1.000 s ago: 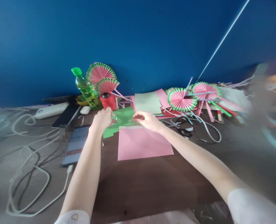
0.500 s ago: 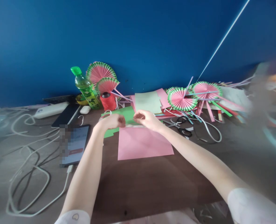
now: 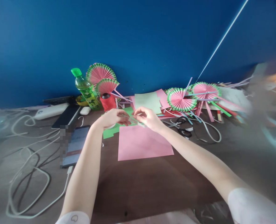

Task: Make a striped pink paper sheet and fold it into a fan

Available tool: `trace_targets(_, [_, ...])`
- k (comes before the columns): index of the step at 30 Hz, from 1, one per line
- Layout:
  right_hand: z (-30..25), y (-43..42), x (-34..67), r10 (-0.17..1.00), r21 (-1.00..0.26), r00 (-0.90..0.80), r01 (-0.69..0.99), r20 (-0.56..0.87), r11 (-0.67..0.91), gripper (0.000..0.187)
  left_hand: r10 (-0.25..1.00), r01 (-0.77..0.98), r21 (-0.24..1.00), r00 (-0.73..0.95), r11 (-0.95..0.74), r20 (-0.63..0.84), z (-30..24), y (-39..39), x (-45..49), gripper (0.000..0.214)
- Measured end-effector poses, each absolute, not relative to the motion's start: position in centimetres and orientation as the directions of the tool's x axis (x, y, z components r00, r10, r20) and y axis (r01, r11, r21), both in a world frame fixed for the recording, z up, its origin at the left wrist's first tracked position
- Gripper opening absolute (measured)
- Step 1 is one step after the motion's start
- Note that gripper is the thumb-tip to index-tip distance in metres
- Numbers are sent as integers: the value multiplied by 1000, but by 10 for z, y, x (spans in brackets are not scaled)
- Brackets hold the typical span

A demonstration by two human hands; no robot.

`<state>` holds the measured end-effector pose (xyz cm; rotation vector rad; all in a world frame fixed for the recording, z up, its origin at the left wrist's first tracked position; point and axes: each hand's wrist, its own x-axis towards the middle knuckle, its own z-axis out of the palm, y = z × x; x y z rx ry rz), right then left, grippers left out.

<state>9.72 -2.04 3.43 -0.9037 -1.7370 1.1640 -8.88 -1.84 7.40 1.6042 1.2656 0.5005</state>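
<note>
My left hand (image 3: 113,118) and my right hand (image 3: 147,117) meet above the far edge of a pink paper sheet (image 3: 142,143). Both hands are closed in a pinch on a thin pale strip (image 3: 132,118) stretched between them; whether it is tape or paper I cannot tell. A green sheet (image 3: 111,131) lies under my left hand, and a white ring-shaped thing (image 3: 111,127) peeks out below the palm. A light green sheet (image 3: 148,102) lies just beyond my fingers.
Along the blue wall stand a green-capped bottle (image 3: 85,88), a red thread spool (image 3: 108,102) and pink-and-green paper fans (image 3: 182,99). Scissors (image 3: 181,126) and paper strips lie to the right. A phone (image 3: 76,144), a power bank (image 3: 50,110) and white cables (image 3: 30,174) fill the left.
My left hand has moved right toward my right hand, and both now pinch the thin strip between them. The white ring it held a second ago is now below its palm.
</note>
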Motion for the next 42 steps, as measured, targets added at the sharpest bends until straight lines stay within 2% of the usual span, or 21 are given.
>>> trace_targets(5, [42, -20, 102, 892, -964, -400, 68, 211, 258, 15, 912, 417, 909, 369, 12, -181, 79, -22, -84, 16])
trace_targets(9, [40, -17, 107, 876, -993, -472, -2, 105, 117, 14, 910, 399, 916, 363, 46, -203, 78, -21, -83, 13])
trace_targets(11, [39, -15, 107, 871, -994, -479, -51, 110, 97, 15, 907, 393, 917, 360, 65, -218, 78, -21, -83, 13])
trace_targets(14, [40, -16, 106, 899, -985, -402, -80, 175, 156, 16, 911, 363, 927, 347, 89, -223, 80, -23, -79, 14])
trace_targets(18, [49, -18, 107, 922, -971, -314, -1, 227, 238, 17, 916, 359, 931, 346, 71, -204, 83, -25, -73, 15])
trace_targets(23, [63, -18, 118, 864, -927, -402, 84, 303, 365, 15, 895, 352, 936, 425, -25, -136, 80, -25, -67, 20])
trace_targets(29, [67, -14, 129, 831, -887, -483, 202, 278, 415, 13, 940, 429, 888, 341, -164, 9, 72, -23, -58, 19])
trace_targets(33, [69, -14, 134, 822, -855, -481, 242, 305, 459, 12, 957, 284, 950, 287, -131, 46, 62, -21, -50, 21])
trace_targets(37, [75, -15, 140, 790, -810, -527, 285, 313, 512, 9, 965, 117, 992, 263, -46, 14, 54, -21, -37, 23])
trace_targets(42, [79, -16, 145, 767, -763, -589, 363, 257, 534, 5, 960, 40, 999, 279, 6, -17, 47, -23, -27, 27])
